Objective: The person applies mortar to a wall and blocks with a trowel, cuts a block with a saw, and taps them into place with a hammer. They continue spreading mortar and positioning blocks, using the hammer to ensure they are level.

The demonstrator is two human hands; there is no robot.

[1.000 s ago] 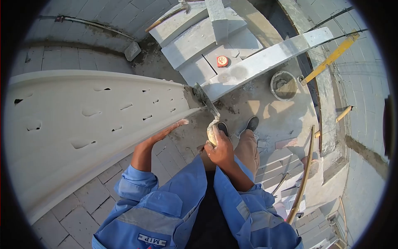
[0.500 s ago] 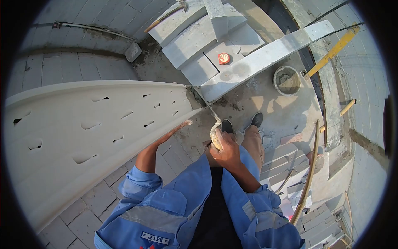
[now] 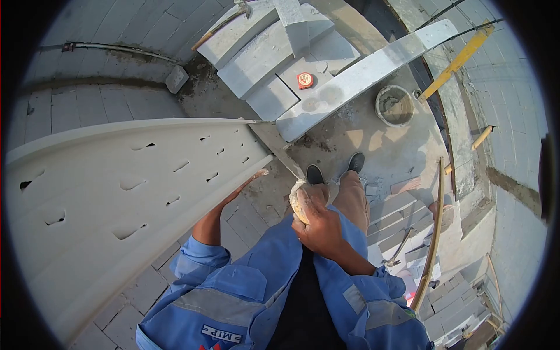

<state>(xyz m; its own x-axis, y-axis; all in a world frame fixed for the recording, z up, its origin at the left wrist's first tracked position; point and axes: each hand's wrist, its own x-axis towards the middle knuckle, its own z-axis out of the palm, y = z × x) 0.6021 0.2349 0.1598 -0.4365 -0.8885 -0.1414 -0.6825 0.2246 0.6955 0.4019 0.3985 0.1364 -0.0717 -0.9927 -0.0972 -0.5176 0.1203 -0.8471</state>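
Observation:
My right hand (image 3: 318, 219) is closed round the mortar-caked handle of a trowel (image 3: 286, 156). Its grey blade reaches up and left to the end of a long white slotted panel (image 3: 146, 175). Raised edges run along this panel, which fills the left of the view and narrows toward the blade. Against the panel's lower edge, my left hand (image 3: 248, 182) holds it from beneath; most of its fingers are hidden, with one digit stretched along the edge.
Pale blocks (image 3: 274, 52) lie ahead with a red tape measure (image 3: 305, 80) and a hammer (image 3: 221, 26) on them. A long block (image 3: 367, 70) crosses diagonally beside a mortar bucket (image 3: 394, 106). At right are a yellow bar (image 3: 455, 64), a curved wooden strip (image 3: 434, 233) and another hammer (image 3: 401, 248).
My right hand has moved slightly left, and the trowel has turned from edge-on to show its blade's face. My left hand stays at the panel; the view has shifted slightly.

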